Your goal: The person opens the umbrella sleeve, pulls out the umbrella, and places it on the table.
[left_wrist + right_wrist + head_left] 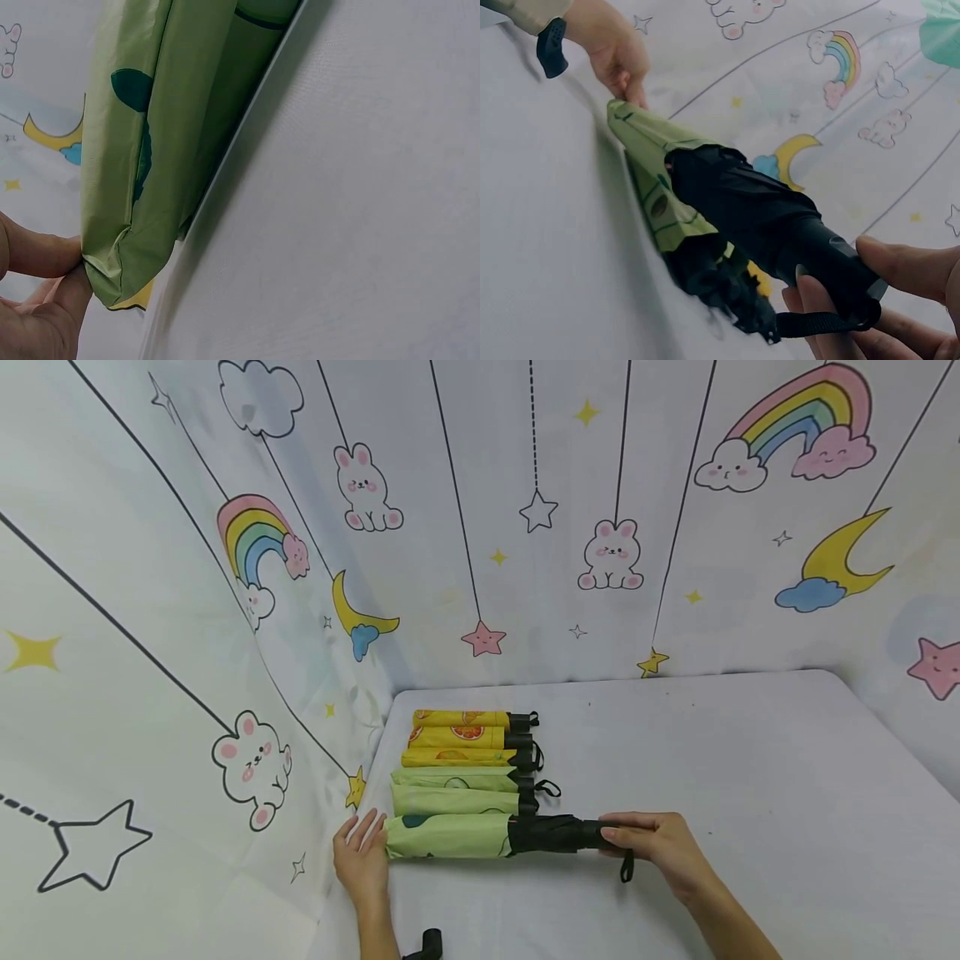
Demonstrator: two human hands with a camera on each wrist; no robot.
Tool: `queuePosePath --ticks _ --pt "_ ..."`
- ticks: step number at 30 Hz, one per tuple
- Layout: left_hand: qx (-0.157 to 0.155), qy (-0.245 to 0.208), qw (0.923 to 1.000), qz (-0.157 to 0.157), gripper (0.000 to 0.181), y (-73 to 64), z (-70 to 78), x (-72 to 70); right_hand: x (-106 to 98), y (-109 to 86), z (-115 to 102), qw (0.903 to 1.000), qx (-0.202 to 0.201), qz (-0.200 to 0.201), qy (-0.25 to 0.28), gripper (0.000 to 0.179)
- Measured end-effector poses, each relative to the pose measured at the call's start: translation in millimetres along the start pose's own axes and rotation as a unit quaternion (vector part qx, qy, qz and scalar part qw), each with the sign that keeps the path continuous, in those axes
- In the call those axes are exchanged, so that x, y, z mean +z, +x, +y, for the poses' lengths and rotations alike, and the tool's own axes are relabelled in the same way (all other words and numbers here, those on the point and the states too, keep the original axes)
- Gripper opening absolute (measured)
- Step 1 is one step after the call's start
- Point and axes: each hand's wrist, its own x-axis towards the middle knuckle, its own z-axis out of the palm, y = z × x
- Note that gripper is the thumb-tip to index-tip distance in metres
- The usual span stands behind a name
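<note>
Right hand (656, 843) grips green umbrella (457, 837) by its handle (592, 834), fingers curled; left hand (362, 853) pinches tip. Swinging it sideways could knock neighbouring umbrellas (453, 801) askew.

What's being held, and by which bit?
A green folded umbrella: right fingers hold its black handle; left fingers pinch the opposite, green end.

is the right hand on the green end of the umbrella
No, the right hand grips the black handle.
</note>
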Motion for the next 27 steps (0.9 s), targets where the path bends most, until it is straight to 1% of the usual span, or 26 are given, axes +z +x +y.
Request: queuePosePath --ticks 5,11,13,20,27 --pt "0.002 0.004 1.0000 0.003 0.061 0.4 0.0 -0.4 -5 -3.0 -2 0.9999 -0.002 0.003 -0.015 0.044" --pt "0.005 0.006 1.0000 0.004 0.060 1.6 -0.6 -1.7 -11 -5.0 0 0.9997 0.001 0.016 -0.017 0.044" --pt "0.006 0.007 0.9999 0.004 0.059 2.1 -0.7 -1.9 -15 -6.6 -1 0.9997 -0.001 0.014 -0.018 0.045" --pt "0.009 0.008 0.9999 0.006 0.059 2.5 0.2 -1.2 -26 -11.3 0 0.9997 0.012 0.013 -0.019 0.044" --pt "0.006 0.007 0.9999 0.003 0.060 2.1 1.5 -3.2 -39 -16.8 1 0.9999 0.000 0.006 -0.011 0.043"
